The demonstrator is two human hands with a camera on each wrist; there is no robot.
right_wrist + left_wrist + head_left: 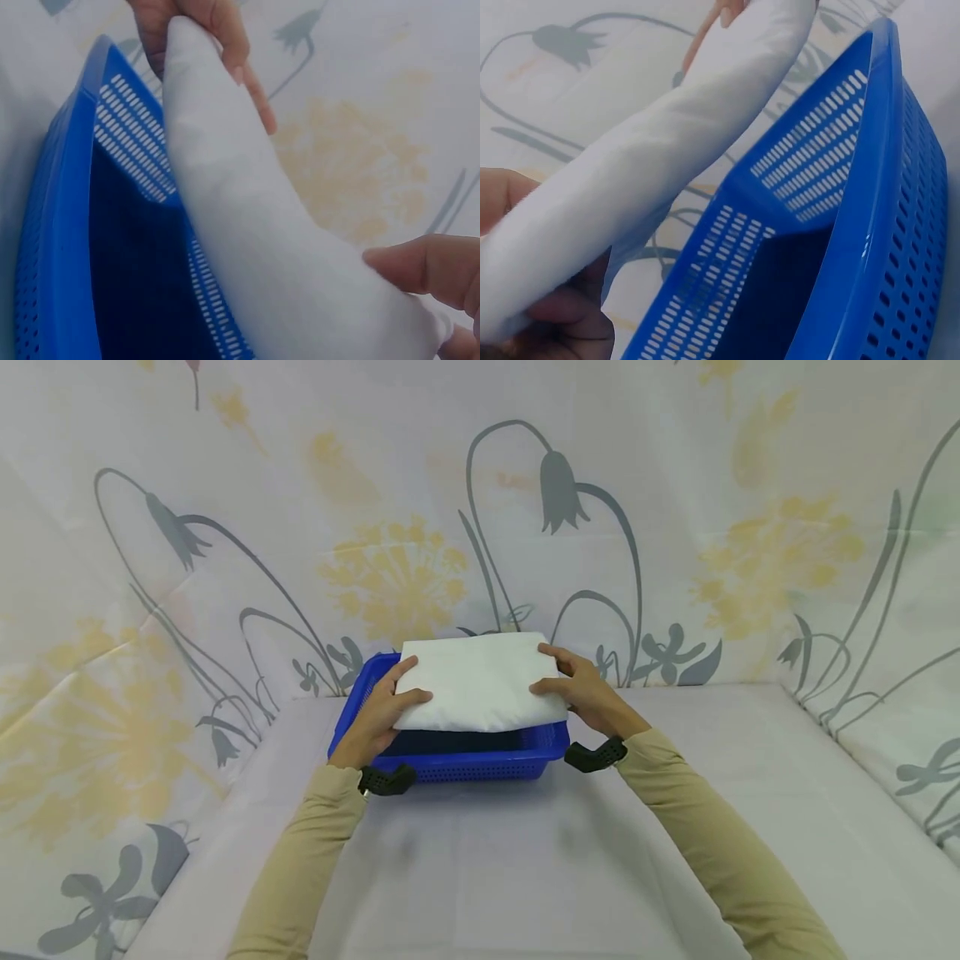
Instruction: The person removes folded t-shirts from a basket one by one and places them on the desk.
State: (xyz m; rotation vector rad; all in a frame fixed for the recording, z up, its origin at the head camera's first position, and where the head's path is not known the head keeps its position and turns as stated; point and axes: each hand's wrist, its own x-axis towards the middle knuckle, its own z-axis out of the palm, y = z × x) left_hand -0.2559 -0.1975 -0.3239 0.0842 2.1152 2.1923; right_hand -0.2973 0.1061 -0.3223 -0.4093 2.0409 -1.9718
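Observation:
A folded white cloth (480,683) is held up between both hands over a blue plastic basket (480,770) with slotted walls. My left hand (381,712) grips the cloth's left end, thumb on top and some fingers underneath. At the opposite end my right hand (587,695) pinches it the same way. In the left wrist view the cloth's thick, rounded near edge (652,150) hangs clear of the basket's rim. Something dark (139,255) covers the basket's bottom in the right wrist view; whether it is a dark cloth I cannot tell.
The basket stands on a pale covered table (480,868), close to its back edge. Behind and at both sides hangs a floral-patterned curtain (390,468). Each wrist wears a dark band, the left band (386,779) near the basket's front corner.

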